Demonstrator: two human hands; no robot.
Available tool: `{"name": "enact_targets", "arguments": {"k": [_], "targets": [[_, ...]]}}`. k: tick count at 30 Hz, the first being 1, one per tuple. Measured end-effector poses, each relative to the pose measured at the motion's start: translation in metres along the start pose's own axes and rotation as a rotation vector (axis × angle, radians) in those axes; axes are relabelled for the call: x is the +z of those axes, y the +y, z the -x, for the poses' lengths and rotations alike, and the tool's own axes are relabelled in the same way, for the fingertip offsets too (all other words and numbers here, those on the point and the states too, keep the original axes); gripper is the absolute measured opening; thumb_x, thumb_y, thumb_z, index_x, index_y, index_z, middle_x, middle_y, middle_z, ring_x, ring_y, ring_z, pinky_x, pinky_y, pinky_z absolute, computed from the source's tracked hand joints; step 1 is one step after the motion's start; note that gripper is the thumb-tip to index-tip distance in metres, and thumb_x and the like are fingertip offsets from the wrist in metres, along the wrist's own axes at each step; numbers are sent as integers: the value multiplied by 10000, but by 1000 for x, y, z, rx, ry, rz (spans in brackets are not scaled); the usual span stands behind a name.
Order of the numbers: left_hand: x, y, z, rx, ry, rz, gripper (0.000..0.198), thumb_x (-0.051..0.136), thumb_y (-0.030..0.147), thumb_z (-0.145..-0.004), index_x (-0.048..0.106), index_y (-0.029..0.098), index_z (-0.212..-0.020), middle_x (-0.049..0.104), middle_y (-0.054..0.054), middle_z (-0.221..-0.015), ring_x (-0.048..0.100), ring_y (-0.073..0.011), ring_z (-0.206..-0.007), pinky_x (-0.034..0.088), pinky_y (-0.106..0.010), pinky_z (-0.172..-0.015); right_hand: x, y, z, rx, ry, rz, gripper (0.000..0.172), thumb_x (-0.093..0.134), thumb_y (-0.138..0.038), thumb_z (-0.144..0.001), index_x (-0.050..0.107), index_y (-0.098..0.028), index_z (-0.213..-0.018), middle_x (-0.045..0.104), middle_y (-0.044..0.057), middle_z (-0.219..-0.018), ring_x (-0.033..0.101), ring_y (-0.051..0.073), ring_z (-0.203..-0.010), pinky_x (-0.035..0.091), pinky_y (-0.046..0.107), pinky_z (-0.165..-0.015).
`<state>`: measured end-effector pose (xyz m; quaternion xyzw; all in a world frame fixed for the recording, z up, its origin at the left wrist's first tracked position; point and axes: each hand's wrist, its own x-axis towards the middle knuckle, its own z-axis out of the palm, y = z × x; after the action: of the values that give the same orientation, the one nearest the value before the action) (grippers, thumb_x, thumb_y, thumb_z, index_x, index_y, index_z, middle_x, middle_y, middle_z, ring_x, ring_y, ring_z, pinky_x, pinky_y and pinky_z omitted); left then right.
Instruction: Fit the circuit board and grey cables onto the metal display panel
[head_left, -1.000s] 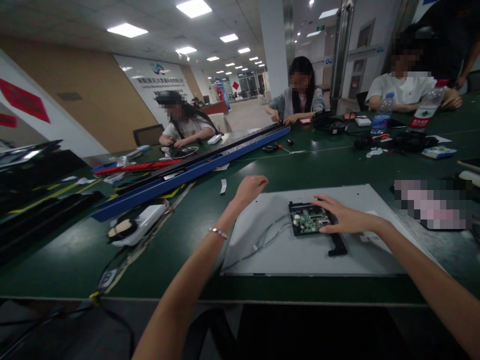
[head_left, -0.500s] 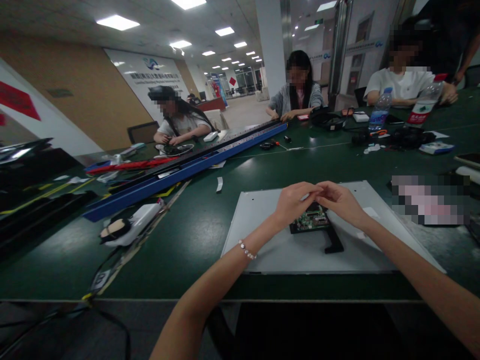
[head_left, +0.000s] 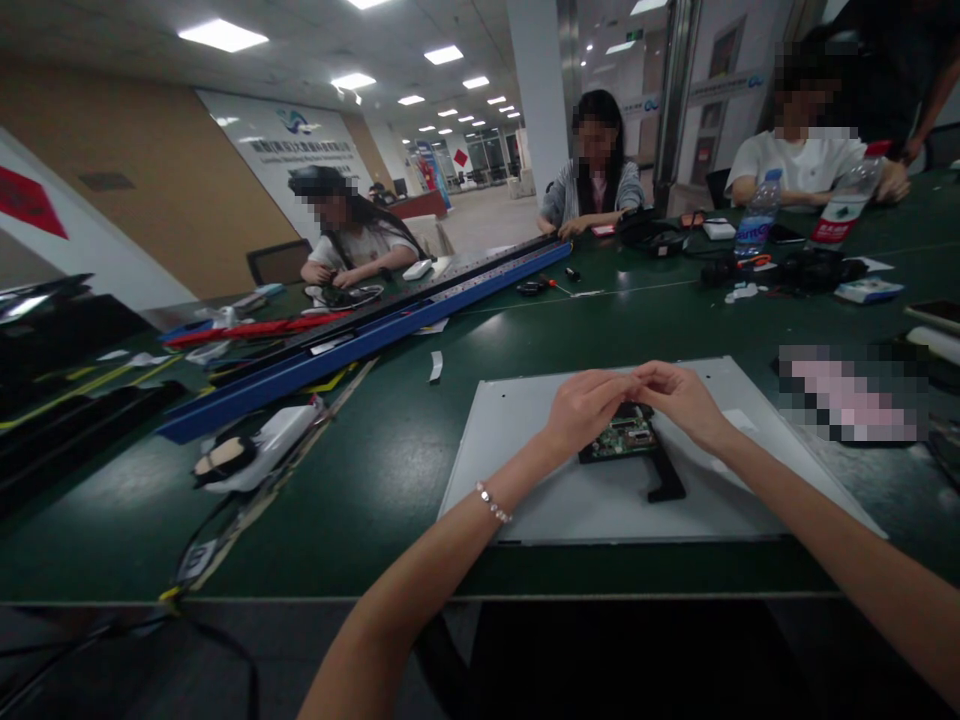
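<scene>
A green circuit board (head_left: 616,438) in a black frame lies on a pale grey flat panel (head_left: 525,500), which rests at the table's near edge. From the frame a black hooked arm (head_left: 664,480) sticks out toward me. My left hand (head_left: 589,408) and my right hand (head_left: 681,398) meet over the board's far edge, fingertips pinched together. Whatever sits between the fingers is too small or too hidden to name. The hands cover the far part of the board. A beaded bracelet (head_left: 493,502) circles my left wrist.
A long blue rail (head_left: 360,345) crosses the green table (head_left: 375,470) at the left. Near it lies a white device (head_left: 262,450) with a cable. Two bottles (head_left: 757,215) stand at the far right, by black gear (head_left: 817,268). Several people sit across the table.
The view has shifted slightly. Both hands stay pinched over the board, with only small finger movement; the board and panel lie as before.
</scene>
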<state>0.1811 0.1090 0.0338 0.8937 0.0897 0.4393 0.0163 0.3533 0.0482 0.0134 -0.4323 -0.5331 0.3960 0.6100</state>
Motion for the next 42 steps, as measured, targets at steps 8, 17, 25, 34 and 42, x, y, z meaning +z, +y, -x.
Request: {"name": "enact_targets", "arguments": {"k": [8, 17, 25, 34, 42], "targets": [[-6, -1, -2, -98, -82, 58, 256, 446, 133, -945, 636, 194, -1105, 713, -73, -1070, 661, -166, -1025, 542, -343, -896, -5, 5, -1, -61, 98, 209, 264, 719, -441, -762, 705, -189, -840, 734, 42, -780, 677, 199, -730, 535, 357, -743], [-18, -11, 3, -494, -590, 102, 485, 681, 381, -803, 565, 129, -1200, 592, -163, -1235, 551, -292, -1180, 456, -453, -1015, -11, 2, -3, -254, 0, 1201, 216, 519, -206, -916, 723, -179, -980, 733, 81, -993, 660, 237, -917, 481, 349, -814], [-14, -11, 12, -512, -794, 40, 736, 600, 659, -787, 508, 147, -1307, 508, -177, -1371, 439, -343, -1293, 377, -505, -1063, 5, -7, -9, -299, -243, 1523, 232, 490, -119, -912, 720, -142, -919, 704, 124, -1011, 611, 238, -974, 446, 336, -849], [-12, -16, 18, -452, -763, 7, 752, 557, 702, -800, 505, 162, -1322, 501, -194, -1391, 452, -353, -1300, 399, -514, -1046, 3, -3, -14, -231, -324, 1442, 250, 466, -122, -911, 713, -160, -898, 703, 112, -949, 634, 233, -933, 460, 323, -807], [-12, -15, 18, -463, -738, 14, 743, 569, 687, -798, 520, 150, -1310, 516, -200, -1382, 470, -359, -1289, 403, -530, -1037, -4, 11, -16, -190, -268, 1242, 235, 516, -174, -902, 700, -175, -1048, 710, 117, -1057, 647, 244, -971, 477, 349, -857]]}}
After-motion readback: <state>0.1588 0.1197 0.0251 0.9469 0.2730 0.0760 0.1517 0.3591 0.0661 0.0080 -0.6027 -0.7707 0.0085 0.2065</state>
